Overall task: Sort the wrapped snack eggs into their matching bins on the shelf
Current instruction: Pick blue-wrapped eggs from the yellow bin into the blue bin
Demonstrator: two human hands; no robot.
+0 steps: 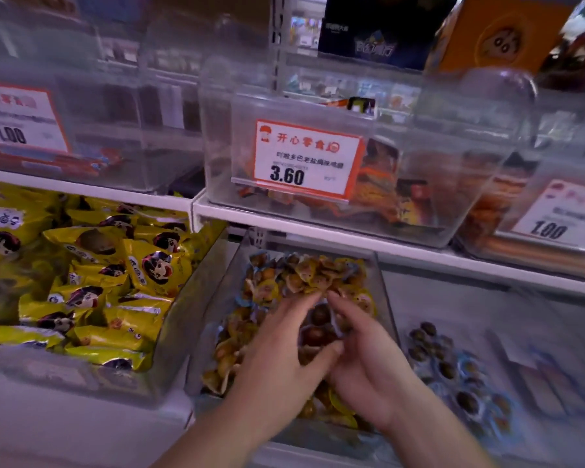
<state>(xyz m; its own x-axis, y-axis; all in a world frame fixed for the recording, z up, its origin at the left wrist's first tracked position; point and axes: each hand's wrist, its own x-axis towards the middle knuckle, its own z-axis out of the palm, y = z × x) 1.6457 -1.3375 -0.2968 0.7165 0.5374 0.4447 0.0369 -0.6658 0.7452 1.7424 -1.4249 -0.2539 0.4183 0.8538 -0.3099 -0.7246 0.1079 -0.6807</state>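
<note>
A clear middle bin [210, 298] on the lower shelf holds several small yellow-wrapped snack eggs [304, 275]. Both my hands are inside it. My left hand [281, 346] and my right hand [362, 352] together hold a clear pack of dark brown eggs [318, 324], fingers and thumbs curled around it. To the right, a bin [399, 319] holds blue-wrapped dark eggs [450, 366]. The left bin [169, 332] is full of larger yellow packets [115, 285] with a cartoon face.
The upper shelf [318, 228] carries clear bins; the middle one [352, 184] has orange packets and a price tag reading 3.60 [306, 160]. Tags reading 1.00 [17, 119] hang on the side bins. An orange box [500, 32] stands at the top right.
</note>
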